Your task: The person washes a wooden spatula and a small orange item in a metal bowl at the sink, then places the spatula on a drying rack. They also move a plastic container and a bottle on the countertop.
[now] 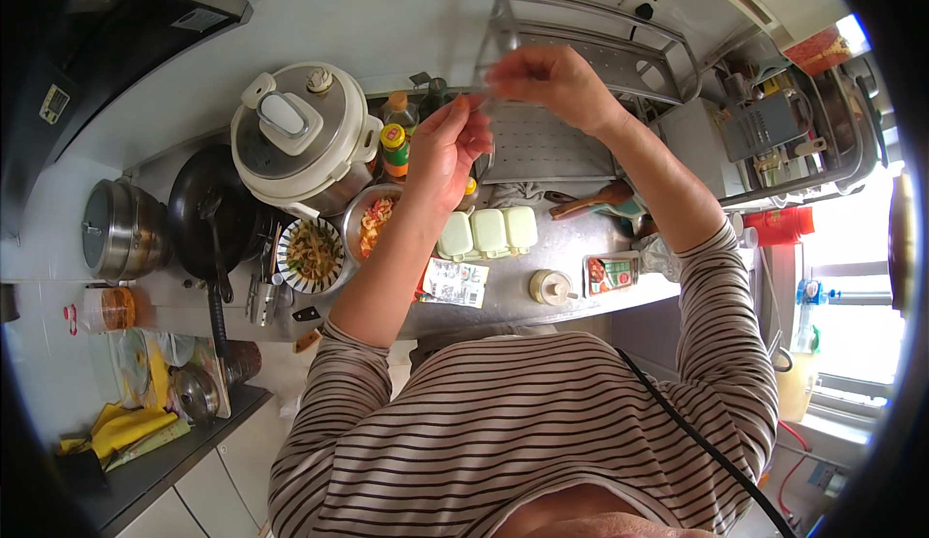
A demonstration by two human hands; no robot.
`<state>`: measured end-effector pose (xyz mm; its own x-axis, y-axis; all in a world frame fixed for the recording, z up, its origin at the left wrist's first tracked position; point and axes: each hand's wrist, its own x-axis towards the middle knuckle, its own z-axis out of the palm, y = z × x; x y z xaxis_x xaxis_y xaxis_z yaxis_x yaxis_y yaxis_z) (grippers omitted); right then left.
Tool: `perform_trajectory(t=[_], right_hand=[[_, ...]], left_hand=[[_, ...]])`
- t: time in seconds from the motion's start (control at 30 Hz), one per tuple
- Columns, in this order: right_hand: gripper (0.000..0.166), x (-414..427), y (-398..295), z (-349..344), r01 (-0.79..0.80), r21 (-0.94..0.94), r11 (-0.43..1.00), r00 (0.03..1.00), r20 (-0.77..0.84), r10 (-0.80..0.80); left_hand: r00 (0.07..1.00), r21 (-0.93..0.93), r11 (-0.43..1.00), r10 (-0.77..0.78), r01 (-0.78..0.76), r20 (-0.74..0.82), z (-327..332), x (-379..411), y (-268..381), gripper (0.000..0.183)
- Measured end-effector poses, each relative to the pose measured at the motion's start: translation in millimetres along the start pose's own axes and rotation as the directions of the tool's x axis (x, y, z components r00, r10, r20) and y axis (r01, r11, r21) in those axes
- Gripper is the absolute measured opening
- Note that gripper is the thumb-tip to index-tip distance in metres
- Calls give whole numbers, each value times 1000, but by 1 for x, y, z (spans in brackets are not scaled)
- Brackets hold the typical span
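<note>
My left hand (453, 139) is raised above the steel counter, thumb and fingers pinching a small, thin, see-through item (477, 100) too blurred to name. Close beside it on the right, my right hand (555, 86) is bent at the wrist with its fingers curled. Motion blurs those fingertips, so whether they grip the same item is unclear. Below the hands stands a row of pale green lidded seasoning boxes (488, 232). A printed packet (456, 282) lies in front of them. Left of my forearm, a metal bowl (353, 227) holds reddish chopped food (377, 220), partly hidden.
An electric pressure cooker (308, 139) stands behind a patterned plate (281, 251) of cooked food. A black wok (207, 211) is farther left. Sauce bottles (394, 147) stand near my left hand. A metal rack (551, 142) is behind both hands; a glass jar (551, 287) sits near the counter edge.
</note>
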<state>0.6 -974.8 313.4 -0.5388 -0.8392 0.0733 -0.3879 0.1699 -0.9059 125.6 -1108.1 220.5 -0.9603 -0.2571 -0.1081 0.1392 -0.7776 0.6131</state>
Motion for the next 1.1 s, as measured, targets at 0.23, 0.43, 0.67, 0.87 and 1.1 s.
perform_trajectory(t=[0.23,0.43,0.67,0.87,1.1], right_hand=[[15,-1,8,-17,-40,-267,963,993,-115,9],[11,41,24,-40,197,-680,707,909,-143,-391],[9,106,45,-72,210,-840,500,867,-77,-493],[8,100,63,-68,69,-613,787,943,-217,-251],[25,100,83,-69,-79,-298,951,917,-396,-48]], left_hand=[[996,70,994,84,-85,26,11,20,-11,30],[948,439,875,289,-205,-133,23,84,-1,23],[800,780,485,599,-396,33,1,194,-6,12],[920,620,728,390,-293,-24,2,184,-28,6],[887,689,642,461,-338,6,-4,197,-28,7]])
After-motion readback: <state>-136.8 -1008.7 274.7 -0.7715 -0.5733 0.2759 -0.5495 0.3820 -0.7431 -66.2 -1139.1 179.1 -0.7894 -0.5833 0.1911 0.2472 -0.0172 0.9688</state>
